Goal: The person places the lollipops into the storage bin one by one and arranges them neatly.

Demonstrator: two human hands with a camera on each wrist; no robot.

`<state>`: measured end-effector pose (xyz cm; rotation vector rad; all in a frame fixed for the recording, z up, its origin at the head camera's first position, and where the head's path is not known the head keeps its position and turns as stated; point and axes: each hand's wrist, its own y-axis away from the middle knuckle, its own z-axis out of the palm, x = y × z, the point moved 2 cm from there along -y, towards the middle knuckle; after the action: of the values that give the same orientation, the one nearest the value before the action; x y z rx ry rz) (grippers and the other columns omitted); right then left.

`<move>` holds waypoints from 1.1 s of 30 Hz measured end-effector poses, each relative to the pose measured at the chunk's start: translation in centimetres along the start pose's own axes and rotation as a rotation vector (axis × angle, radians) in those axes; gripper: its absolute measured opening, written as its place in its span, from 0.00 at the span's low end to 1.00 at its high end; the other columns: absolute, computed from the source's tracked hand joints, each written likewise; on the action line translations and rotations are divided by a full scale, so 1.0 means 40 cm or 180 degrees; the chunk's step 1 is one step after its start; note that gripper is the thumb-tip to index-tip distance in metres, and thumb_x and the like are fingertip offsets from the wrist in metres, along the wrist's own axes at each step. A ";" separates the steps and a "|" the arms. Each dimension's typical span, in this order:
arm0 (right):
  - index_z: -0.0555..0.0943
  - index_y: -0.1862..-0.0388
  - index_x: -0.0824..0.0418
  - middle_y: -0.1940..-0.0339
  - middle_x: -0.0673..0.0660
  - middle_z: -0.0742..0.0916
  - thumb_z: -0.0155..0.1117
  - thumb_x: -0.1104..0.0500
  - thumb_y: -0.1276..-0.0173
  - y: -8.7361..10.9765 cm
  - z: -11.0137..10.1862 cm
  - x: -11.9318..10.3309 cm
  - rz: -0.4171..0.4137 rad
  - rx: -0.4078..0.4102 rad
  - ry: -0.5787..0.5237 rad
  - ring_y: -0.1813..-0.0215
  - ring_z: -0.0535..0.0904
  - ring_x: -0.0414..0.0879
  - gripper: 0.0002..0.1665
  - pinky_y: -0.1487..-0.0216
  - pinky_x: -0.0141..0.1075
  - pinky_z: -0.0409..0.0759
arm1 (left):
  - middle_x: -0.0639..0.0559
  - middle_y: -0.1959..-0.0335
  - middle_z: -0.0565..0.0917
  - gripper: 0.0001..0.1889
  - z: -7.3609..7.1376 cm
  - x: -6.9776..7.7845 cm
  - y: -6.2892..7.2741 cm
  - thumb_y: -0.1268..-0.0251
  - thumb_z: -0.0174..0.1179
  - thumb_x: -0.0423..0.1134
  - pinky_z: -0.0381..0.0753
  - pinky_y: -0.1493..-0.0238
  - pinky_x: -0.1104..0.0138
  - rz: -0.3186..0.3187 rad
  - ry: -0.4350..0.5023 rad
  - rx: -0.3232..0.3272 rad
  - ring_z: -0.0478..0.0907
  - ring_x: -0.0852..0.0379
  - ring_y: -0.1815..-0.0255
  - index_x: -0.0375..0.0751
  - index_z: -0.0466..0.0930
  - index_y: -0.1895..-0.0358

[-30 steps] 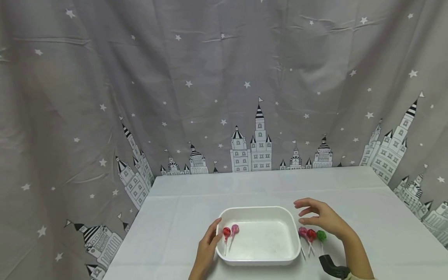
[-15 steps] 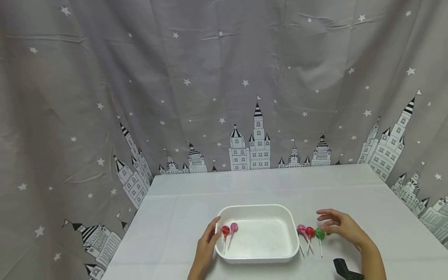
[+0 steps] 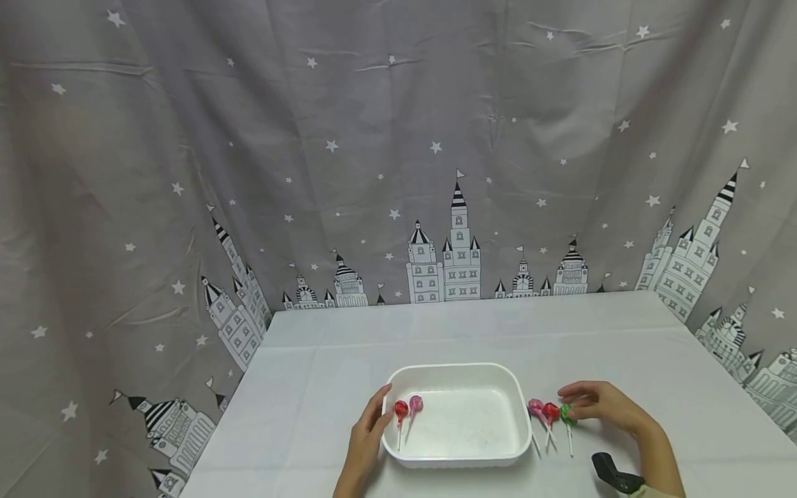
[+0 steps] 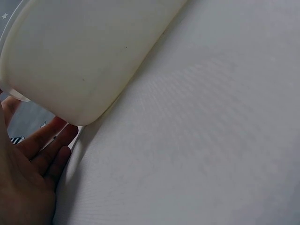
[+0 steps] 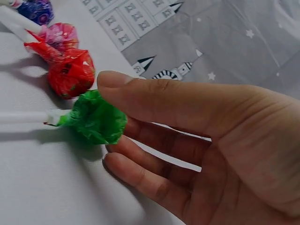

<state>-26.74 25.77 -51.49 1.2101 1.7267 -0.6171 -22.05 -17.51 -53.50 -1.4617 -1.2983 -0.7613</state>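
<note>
Left hand (image 3: 364, 437): pinching the left edge of the tray (image 3: 479, 423), thumb inside.
Right hand (image 3: 609, 408): thumb and fingers pinching the head of the green lollipop (image 5: 96, 119).
Green lollipop: on the table (image 3: 311, 387), off the tray's right edge, beside the loose lollipops (image 3: 551, 411).
Inside: red lollipop (image 3: 401, 408), pink lollipop (image 3: 416, 403).

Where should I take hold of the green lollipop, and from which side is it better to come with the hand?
Probably pinch the green lollipop by its head, coming from the right. The head is round and bulky, so likely easier to hold than the thin stick, and the red lollipop lies close on the left.
</note>
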 end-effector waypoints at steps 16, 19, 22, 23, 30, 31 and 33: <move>0.83 0.58 0.64 0.60 0.58 0.85 0.73 0.57 0.52 -0.005 0.008 -0.001 0.0279 0.0047 0.0387 0.55 0.78 0.51 0.21 0.50 0.57 0.72 | 0.43 0.37 0.70 0.21 0.006 -0.025 -0.007 0.34 0.54 0.37 0.65 0.38 0.58 0.0021 0.0088 0.0004 0.67 0.46 0.38 0.51 0.70 0.37; 0.82 0.58 0.65 0.61 0.57 0.85 0.73 0.58 0.52 0.003 0.001 -0.006 0.0244 0.0037 0.0390 0.57 0.78 0.50 0.21 0.53 0.50 0.75 | 0.46 0.37 0.71 0.22 0.006 -0.026 -0.006 0.35 0.55 0.38 0.65 0.38 0.58 -0.0055 0.0116 0.0009 0.68 0.49 0.38 0.54 0.70 0.38; 0.82 0.58 0.66 0.63 0.56 0.85 0.73 0.58 0.52 0.009 -0.006 -0.016 0.0174 0.0029 0.0369 0.60 0.77 0.49 0.21 0.58 0.42 0.75 | 0.47 0.38 0.71 0.22 0.005 -0.025 -0.005 0.35 0.55 0.38 0.66 0.38 0.58 -0.0101 0.0091 0.0018 0.69 0.50 0.39 0.55 0.70 0.38; 0.82 0.58 0.66 0.63 0.55 0.85 0.73 0.58 0.51 0.011 -0.009 -0.020 0.0169 0.0038 0.0365 0.61 0.76 0.48 0.21 0.59 0.40 0.74 | 0.47 0.37 0.71 0.22 0.005 -0.024 -0.005 0.35 0.55 0.38 0.65 0.38 0.57 -0.0104 0.0089 0.0014 0.68 0.50 0.39 0.55 0.70 0.38; 0.81 0.59 0.66 0.68 0.52 0.83 0.73 0.57 0.51 0.012 -0.024 -0.075 0.0055 0.0141 0.0486 0.65 0.74 0.46 0.21 0.62 0.38 0.72 | 0.47 0.36 0.68 0.22 0.003 -0.022 -0.004 0.35 0.54 0.38 0.62 0.37 0.57 -0.0133 0.0110 -0.0009 0.64 0.48 0.36 0.55 0.70 0.37; 0.81 0.59 0.66 0.68 0.52 0.82 0.73 0.57 0.51 0.011 -0.026 -0.086 0.0026 0.0146 0.0508 0.65 0.74 0.46 0.21 0.62 0.39 0.72 | 0.47 0.36 0.68 0.22 0.003 -0.022 -0.004 0.35 0.54 0.38 0.62 0.37 0.57 -0.0135 0.0108 -0.0009 0.65 0.48 0.36 0.55 0.70 0.37; 0.81 0.60 0.66 0.68 0.52 0.82 0.72 0.57 0.51 0.008 -0.031 -0.111 -0.0030 0.0154 0.0550 0.65 0.74 0.46 0.21 0.62 0.39 0.73 | 0.47 0.36 0.69 0.22 0.003 -0.023 -0.003 0.35 0.54 0.38 0.63 0.37 0.56 -0.0140 0.0107 -0.0006 0.65 0.48 0.36 0.55 0.70 0.37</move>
<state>-26.47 24.83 -46.96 1.3225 1.8708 -0.5769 -22.41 -17.72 -54.34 -1.4202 -1.3084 -0.8128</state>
